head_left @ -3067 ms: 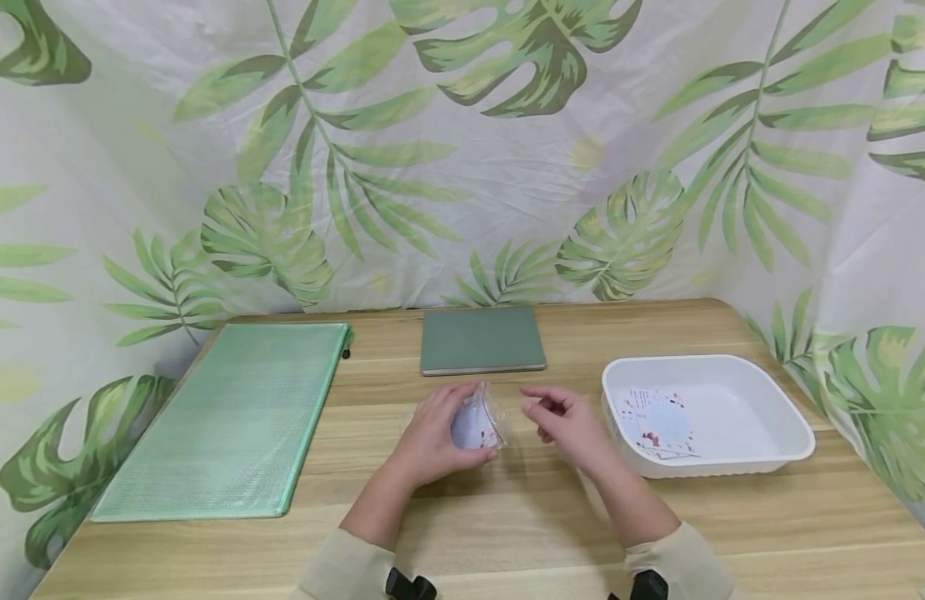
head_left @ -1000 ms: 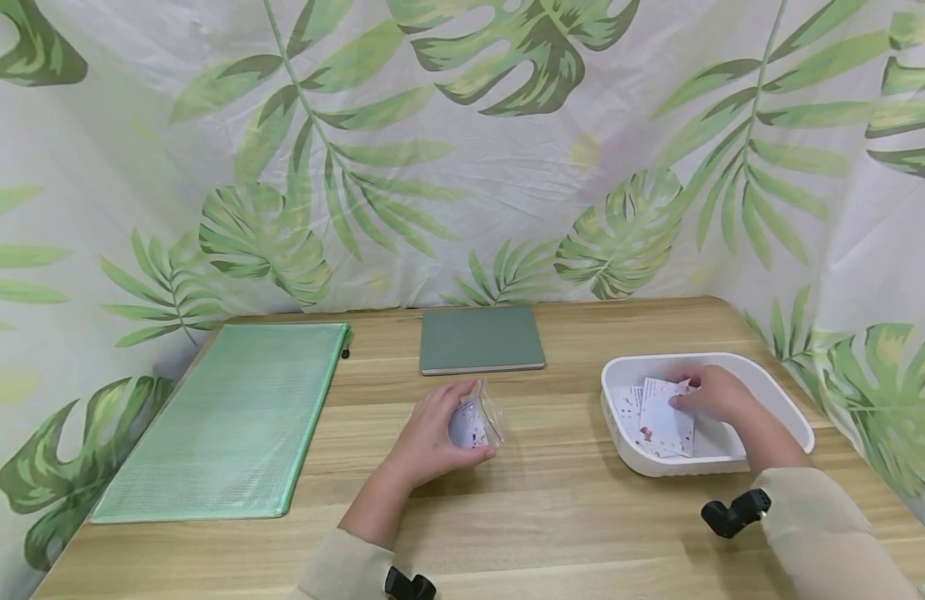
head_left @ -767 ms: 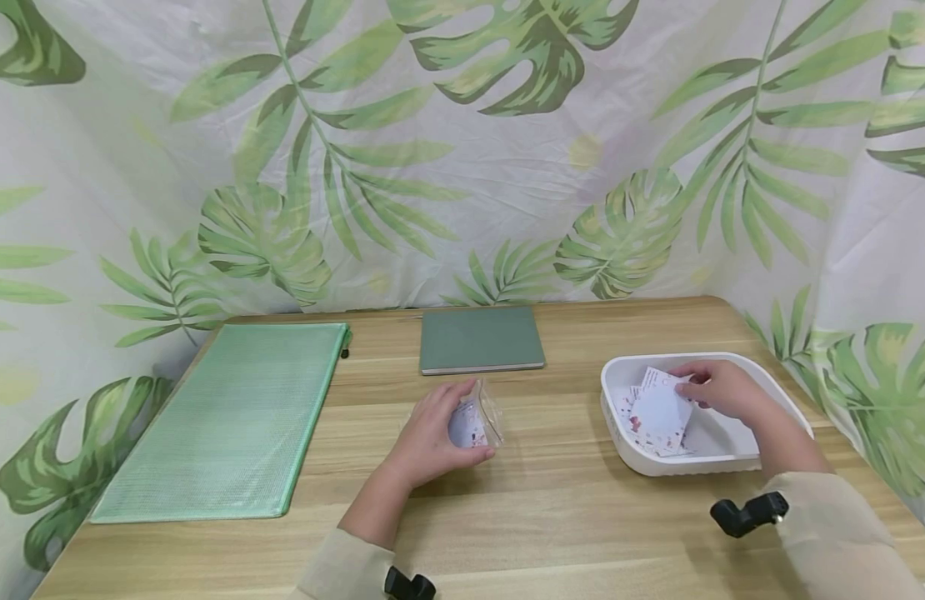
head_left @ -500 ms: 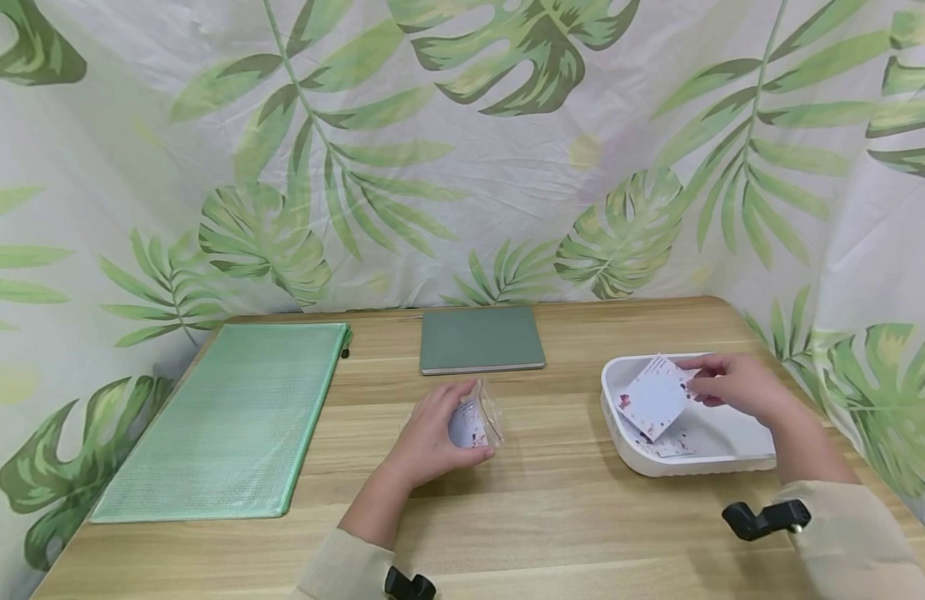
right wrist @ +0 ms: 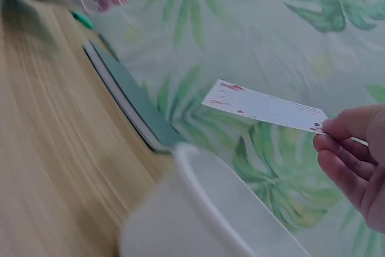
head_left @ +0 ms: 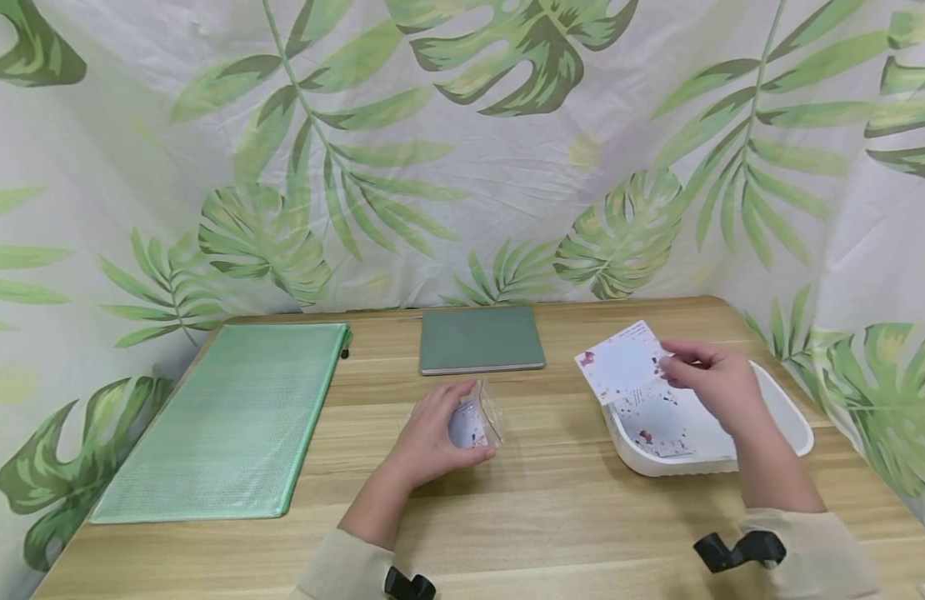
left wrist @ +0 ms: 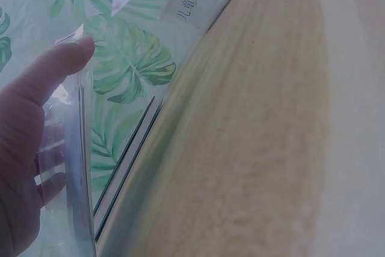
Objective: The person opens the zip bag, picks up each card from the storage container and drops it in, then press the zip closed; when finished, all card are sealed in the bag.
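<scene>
My right hand (head_left: 713,379) pinches a white square card (head_left: 623,360) with red floral print by its right edge, above the left rim of a white plastic basin (head_left: 777,408). More printed cards (head_left: 657,421) lie in the basin's left part. In the right wrist view the card (right wrist: 267,106) is tilted, held between thumb and fingers. At mid-table my left hand (head_left: 436,433) grips a clear plastic bag (head_left: 491,417), thumb and fingers spread round its sides and its mouth facing right. Printed cards (head_left: 466,427) show inside the bag. In the left wrist view the clear bag (left wrist: 66,179) stands upright.
Behind the bag lies a green notebook (head_left: 481,339). A green mesh zip pouch (head_left: 222,425) covers the left side of the wooden table (head_left: 522,533). A leaf-patterned cloth (head_left: 507,167) hangs behind the table.
My right hand has lifted a card out of the basin and moved it up and left, over the rim. My left hand and the bag have stayed in place.
</scene>
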`<state>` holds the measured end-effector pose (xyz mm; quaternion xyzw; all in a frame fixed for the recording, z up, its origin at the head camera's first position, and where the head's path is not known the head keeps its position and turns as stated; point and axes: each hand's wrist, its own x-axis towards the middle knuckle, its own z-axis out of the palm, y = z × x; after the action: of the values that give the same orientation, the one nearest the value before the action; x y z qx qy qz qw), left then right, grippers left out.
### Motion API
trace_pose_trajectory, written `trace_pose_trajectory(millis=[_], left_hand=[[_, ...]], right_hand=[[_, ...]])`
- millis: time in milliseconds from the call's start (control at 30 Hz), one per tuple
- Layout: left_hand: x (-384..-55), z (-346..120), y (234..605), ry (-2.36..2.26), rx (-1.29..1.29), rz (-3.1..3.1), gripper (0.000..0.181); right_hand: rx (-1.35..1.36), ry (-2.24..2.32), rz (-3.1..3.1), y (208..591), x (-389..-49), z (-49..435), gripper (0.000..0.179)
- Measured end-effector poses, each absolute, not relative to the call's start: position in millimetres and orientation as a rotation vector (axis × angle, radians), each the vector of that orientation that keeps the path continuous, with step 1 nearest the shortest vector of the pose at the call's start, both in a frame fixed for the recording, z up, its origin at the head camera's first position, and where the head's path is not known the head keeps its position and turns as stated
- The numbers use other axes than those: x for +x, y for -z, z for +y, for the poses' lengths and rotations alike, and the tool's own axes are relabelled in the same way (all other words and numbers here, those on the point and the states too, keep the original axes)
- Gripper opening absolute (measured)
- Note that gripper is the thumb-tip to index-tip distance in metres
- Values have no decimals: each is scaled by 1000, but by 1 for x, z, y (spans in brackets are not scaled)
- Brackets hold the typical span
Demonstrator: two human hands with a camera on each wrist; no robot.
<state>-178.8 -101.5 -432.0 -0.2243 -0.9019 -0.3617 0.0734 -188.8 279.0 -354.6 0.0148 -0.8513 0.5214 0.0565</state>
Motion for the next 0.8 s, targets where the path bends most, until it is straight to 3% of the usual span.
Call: trace_pose_trajectory(millis=[333,800], left_hand=[[-179,-102,433,1061,-662,-2710,94],[-180,-100,434,989,-726,-2667,93]], right_hand=[[-38,-1963,-2405,365,-179,215,48],[-46,-2048,-2495,377,-188,165,38]])
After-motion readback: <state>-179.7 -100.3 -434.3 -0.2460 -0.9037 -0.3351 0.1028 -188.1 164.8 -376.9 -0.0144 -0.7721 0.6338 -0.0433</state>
